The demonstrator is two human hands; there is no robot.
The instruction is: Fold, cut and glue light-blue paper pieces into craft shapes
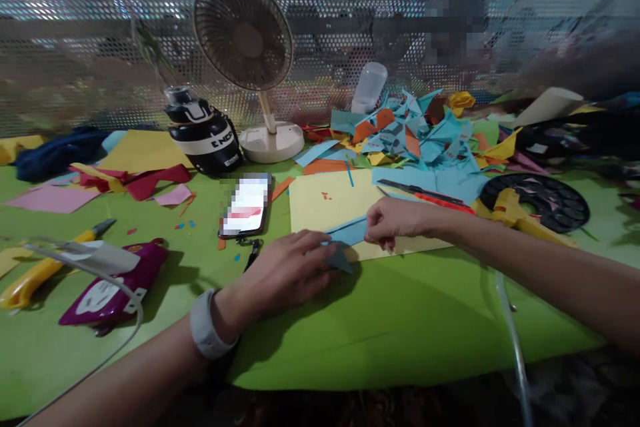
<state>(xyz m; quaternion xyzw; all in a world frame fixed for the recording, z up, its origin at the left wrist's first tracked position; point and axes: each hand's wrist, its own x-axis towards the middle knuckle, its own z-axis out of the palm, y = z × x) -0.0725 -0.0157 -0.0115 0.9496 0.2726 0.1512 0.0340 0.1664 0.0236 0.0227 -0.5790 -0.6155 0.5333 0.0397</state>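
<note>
A folded piece of blue paper lies near the front edge of a pale yellow sheet. My left hand rests over the left end of the blue paper, fingers bent onto it and hiding part of it. At its right end is my right hand, closed with the fingers curled together against the paper. The exact fingertip contact is hidden. Just behind my right hand lies a cutter with a red handle, beside a larger blue sheet. Small orange scraps sit on the yellow sheet.
A heap of folded blue and orange paper pieces stands at the back. Around the green table are a fan, black bottle, phone, purple packet, yellow cutter and round black tray.
</note>
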